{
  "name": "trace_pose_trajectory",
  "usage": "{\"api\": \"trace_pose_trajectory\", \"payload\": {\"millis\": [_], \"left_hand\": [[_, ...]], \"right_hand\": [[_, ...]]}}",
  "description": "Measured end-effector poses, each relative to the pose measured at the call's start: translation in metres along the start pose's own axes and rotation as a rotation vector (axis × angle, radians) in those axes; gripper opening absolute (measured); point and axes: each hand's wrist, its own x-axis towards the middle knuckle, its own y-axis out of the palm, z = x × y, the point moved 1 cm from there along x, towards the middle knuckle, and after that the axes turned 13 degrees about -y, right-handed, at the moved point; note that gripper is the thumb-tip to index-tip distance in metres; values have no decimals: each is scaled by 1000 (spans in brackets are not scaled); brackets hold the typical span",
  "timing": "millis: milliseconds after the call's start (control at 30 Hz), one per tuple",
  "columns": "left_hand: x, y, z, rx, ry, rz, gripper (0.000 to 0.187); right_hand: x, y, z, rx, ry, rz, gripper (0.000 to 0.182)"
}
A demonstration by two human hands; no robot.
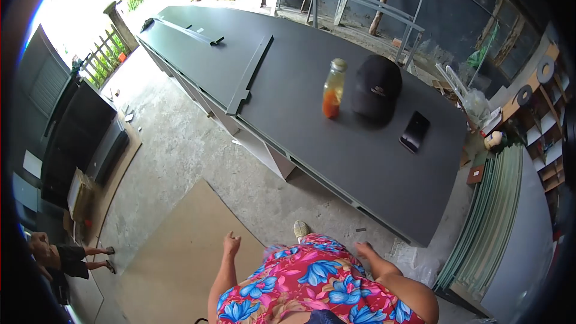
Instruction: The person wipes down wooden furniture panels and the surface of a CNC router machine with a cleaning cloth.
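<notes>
My left hand (231, 243) hangs in the air over a brown board on the floor, its fingers loosely bent and a little apart, with nothing seen in it. On the other side of my body, my right hand (363, 249) is low beside the flowered shirt (318, 273), partly turned away, and no object shows in it. The long dark grey tabletop (360, 168) lies ahead, apart from both hands. On it are a glass bottle (333, 89) with orange contents, a black cap (377, 89) and a phone (414, 132).
Dark metal strips (252, 75) lie across the tabletop's far half. The brown board (180, 252) covers floor at left. Green-edged glass sheets (489, 216) lean at right, near a shelf (549, 132). Another person (69, 258) is at the far left.
</notes>
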Motion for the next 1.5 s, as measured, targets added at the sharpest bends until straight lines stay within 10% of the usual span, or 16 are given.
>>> {"api": "trace_pose_trajectory", "payload": {"millis": [233,533,633,800,1133,1500], "left_hand": [[129,-34,-30,19,6,50,58],[344,-187,-158,9,315,-17,59],[384,-273,-239,-99,406,-143,50],[404,-368,-370,-307,441,-83,29],[467,-473,-529,-307,882,17,21],[660,-584,-582,-305,937,25,20]], "right_hand": [[19,26,204,192,-96,-39,48],[69,141,518,-490,-737,330,49],[43,169,687,-26,-1135,205,36],[-60,128,912,861,-1199,22,26],[-2,55,1068,1344,-1149,-499,20],[76,113,1283,1432,-1019,-381,18]]}}
